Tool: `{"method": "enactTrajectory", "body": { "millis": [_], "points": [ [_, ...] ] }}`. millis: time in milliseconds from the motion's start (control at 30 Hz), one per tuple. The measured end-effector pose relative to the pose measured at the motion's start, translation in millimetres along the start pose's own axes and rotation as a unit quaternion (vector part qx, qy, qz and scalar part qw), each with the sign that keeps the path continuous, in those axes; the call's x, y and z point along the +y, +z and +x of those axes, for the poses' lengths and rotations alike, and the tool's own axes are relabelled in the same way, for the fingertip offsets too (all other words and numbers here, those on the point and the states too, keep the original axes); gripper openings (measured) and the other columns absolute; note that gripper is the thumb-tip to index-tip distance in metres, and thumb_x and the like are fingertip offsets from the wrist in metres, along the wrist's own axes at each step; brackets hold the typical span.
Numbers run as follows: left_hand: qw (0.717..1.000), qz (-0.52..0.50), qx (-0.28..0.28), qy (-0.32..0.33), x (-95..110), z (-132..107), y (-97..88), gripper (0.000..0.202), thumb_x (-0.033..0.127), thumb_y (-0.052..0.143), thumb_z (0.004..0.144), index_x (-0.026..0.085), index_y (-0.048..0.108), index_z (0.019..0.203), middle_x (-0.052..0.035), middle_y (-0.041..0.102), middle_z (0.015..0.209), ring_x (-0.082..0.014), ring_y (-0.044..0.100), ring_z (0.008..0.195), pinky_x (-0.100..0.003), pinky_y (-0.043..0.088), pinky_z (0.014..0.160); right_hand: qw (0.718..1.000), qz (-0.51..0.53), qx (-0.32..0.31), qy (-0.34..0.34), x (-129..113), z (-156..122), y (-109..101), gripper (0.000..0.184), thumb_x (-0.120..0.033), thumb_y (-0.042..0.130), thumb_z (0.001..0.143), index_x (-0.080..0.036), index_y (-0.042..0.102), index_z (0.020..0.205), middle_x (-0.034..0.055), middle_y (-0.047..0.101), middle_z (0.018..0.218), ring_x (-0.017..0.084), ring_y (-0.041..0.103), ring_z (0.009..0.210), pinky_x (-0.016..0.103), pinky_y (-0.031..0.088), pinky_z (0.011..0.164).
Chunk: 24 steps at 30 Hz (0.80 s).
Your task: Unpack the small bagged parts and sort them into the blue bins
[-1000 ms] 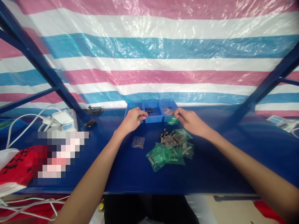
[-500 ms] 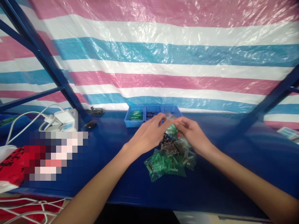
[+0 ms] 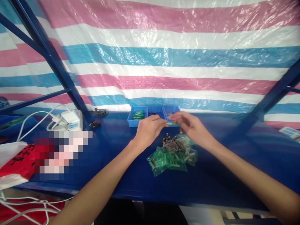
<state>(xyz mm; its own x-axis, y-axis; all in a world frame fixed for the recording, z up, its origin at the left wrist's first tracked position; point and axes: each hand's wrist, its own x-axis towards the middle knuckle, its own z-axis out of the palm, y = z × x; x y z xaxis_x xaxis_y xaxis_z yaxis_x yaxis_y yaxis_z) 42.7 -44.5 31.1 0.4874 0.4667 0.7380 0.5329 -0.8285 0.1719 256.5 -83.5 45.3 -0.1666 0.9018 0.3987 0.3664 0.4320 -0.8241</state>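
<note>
Between my hands, just in front of the blue bins, is a small clear bag with green pieces [image 3: 172, 123], seen nearly edge-on. My left hand [image 3: 147, 129] is closed, pinching the bag's left end. The fingers of my right hand [image 3: 191, 125] are bent around its right end, and their tips are partly hidden. Below the hands lies a pile of small bags: green ones [image 3: 158, 161] in front, clear ones with pale strips [image 3: 190, 156] at the right, and a bag of dark small parts [image 3: 172, 144] behind.
Three joined blue bins [image 3: 134, 123] stand at the back of the blue table [image 3: 112, 150]; the left one holds green pieces [image 3: 138, 114]. A power strip [image 3: 76, 125] with white cables, dark small objects [image 3: 95, 124] and a red bag [image 3: 18, 161] are at the left. A striped sheet hangs behind.
The bag of green pieces has risen slightly away from the pile and turned nearly edge-on between my hands. My right hand has moved up a little. The view has shifted slightly.
</note>
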Motion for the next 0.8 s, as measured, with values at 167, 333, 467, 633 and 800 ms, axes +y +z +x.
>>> {"method": "enactTrajectory", "body": {
  "millis": [167, 333, 467, 633, 800],
  "points": [
    [0.998, -0.034, 0.033, -0.042, 0.9, 0.4, -0.6, 0.019, 0.031, 0.06, 0.1, 0.023, 0.068, 0.116, -0.0017, 0.073, 0.091, -0.0159, 0.068, 0.082, -0.029, 0.053, 0.075, 0.999, 0.021, -0.042, -0.011, -11.9, -3.4, 2.4, 0.026, -0.04, 0.062, 0.094, -0.025, 0.064, 0.115, 0.0088, 0.07, 0.113, 0.025, 0.066, 0.1, 0.034, 0.055, 0.074],
    [0.999, -0.031, 0.026, -0.015, 8.0, -2.6, 8.2, 0.018, 0.034, 0.056, 0.103, 0.019, 0.064, 0.102, -0.0038, 0.07, 0.092, -0.0174, 0.065, 0.088, -0.03, 0.052, 0.078, 0.997, -0.072, 0.034, -0.013, -4.0, -5.3, 8.0, 0.027, -0.048, 0.061, 0.094, -0.021, 0.067, 0.097, 0.0024, 0.064, 0.077, 0.019, 0.057, 0.069, 0.031, 0.046, 0.062],
    [1.0, -0.015, -0.002, -0.009, 14.1, -2.1, 7.9, 0.022, 0.029, 0.043, 0.107, 0.018, 0.061, 0.101, -0.0068, 0.066, 0.096, -0.0181, 0.062, 0.09, -0.029, 0.05, 0.075, 0.99, -0.129, 0.051, -0.033, -2.6, -5.4, 8.6, 0.029, -0.048, 0.057, 0.096, -0.022, 0.065, 0.088, -0.0003, 0.055, 0.069, 0.016, 0.048, 0.062, 0.03, 0.039, 0.059],
    [1.0, 0.001, -0.007, -0.018, 12.6, -1.3, 5.0, 0.024, 0.025, 0.042, 0.107, 0.019, 0.058, 0.091, -0.0053, 0.061, 0.089, -0.0189, 0.055, 0.087, -0.03, 0.045, 0.073, 0.99, -0.126, 0.044, -0.051, -2.6, -6.3, 11.3, 0.027, -0.049, 0.059, 0.094, -0.023, 0.066, 0.095, 0.0035, 0.063, 0.08, 0.019, 0.055, 0.069, 0.031, 0.045, 0.061],
    [1.0, -0.002, -0.005, -0.007, 9.0, 0.0, 5.5, 0.023, 0.023, 0.047, 0.105, 0.019, 0.058, 0.085, -0.0047, 0.063, 0.087, -0.0198, 0.052, 0.085, -0.034, 0.04, 0.076, 0.984, -0.167, 0.028, -0.055, 1.0, -7.0, 13.2, 0.025, -0.046, 0.056, 0.095, -0.023, 0.064, 0.087, 0.0028, 0.061, 0.076, 0.018, 0.053, 0.065, 0.029, 0.043, 0.057]
  ]
}}
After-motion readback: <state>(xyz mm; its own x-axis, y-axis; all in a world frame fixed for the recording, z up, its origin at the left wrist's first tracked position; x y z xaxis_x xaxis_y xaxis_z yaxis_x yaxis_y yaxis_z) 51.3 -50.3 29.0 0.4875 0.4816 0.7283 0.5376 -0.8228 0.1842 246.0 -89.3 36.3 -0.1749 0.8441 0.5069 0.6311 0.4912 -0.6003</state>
